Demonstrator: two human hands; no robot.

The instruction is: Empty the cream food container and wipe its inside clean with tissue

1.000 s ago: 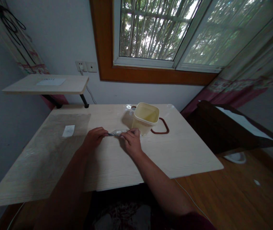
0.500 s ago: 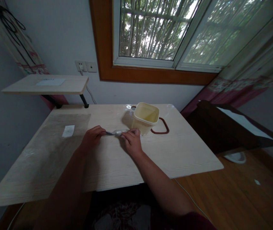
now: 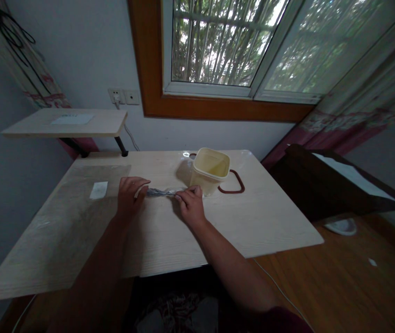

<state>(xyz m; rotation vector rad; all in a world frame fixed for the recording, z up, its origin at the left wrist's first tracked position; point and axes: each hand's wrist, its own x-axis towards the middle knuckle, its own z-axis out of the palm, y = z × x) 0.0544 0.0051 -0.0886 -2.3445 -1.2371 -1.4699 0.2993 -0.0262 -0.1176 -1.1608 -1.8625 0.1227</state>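
grey, crinkled strip (image 3: 162,192): right hand (image 3: 191,201) pinching, left hand (image 3: 128,193) arched

1. Daylight comes through the window (image 3: 225,46), patches of it burning out white.
2. The room around me is dim and bluish.
3. A soft shadow lies left of the container (image 3: 210,172); a small glint shines near the far edge of the table (image 3: 270,222).
4. Sideways, shapes stretch, corners darken; the thin strip (image 3: 163,192) looks soft.
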